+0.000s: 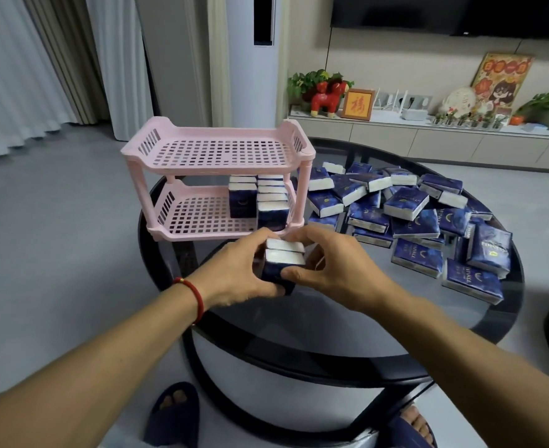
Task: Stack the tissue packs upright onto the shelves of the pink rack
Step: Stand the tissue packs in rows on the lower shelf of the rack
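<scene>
Two tissue packs (284,263) upright, white ends up, clamped between left hand (234,273) and right hand (328,270) above worktop (331,321). Pink rack (215,176) lower shelf at 12 o'clock, near; free slot left of standing packs (260,202).

**Glass table, rack and loose packs**

We see a round dark glass table (331,324) with a black rim. On it, just beyond our fingertips, stands the pink rack (216,176): its top shelf is bare, and its lower shelf carries upright tissue packs (260,202) crowded at the end nearest our right fingers. To the right of our right fingers a heap of blue tissue packs (428,221) lies flat and jumbled on the glass.
</scene>
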Motion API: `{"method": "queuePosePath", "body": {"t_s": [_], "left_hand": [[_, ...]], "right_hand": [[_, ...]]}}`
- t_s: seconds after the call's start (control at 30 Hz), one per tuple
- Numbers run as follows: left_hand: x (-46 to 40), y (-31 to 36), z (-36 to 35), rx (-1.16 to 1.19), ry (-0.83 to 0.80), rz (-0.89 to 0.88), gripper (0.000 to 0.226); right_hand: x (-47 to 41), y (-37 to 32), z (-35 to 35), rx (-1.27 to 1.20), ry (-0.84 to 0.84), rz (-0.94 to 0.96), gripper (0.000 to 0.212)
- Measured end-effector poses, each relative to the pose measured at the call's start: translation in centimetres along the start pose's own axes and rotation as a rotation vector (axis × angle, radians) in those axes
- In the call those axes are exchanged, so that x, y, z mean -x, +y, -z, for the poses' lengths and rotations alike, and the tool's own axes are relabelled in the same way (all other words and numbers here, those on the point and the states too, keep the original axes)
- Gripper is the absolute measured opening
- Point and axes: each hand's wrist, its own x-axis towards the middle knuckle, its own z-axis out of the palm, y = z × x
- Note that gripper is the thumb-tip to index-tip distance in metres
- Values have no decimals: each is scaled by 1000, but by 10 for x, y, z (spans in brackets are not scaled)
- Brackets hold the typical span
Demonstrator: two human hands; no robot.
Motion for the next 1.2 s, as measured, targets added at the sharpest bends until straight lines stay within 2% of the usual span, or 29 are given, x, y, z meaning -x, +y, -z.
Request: {"method": "queuePosePath", "body": {"t_s": [0.13,0.33,0.43,0.6,0.7,0.8,0.93,1.07,1.2], "left_hand": [[0,-10,14,14,43,-2,62],[3,-11,14,-11,146,-46,51],[2,-3,33,-66,246,-51,51],[-1,-4,63,-150,460,14,55],[-10,-13,64,-197,523,28,51],[-24,-20,64,-205,573,62,50],[-45,-34,60,-105,516,103,50],[-60,-44,55,-41,445,94,57],[-69,-50,45,-108,463,85,71]], "right_hand": [[-7,-1,-9,8,36,16,48],[-9,-1,-10,-13,72,18,58],[-14,-10,-7,-126,128,19,64],[-26,-10,-5,-177,346,-61,40],[-35,0,-6,-172,436,-177,43],[-47,9,-6,-215,410,-263,55],[-63,20,-11,-323,322,-317,73],[-75,25,-18,-468,217,-307,75],[-84,29,-27,-454,187,-308,67]]}}
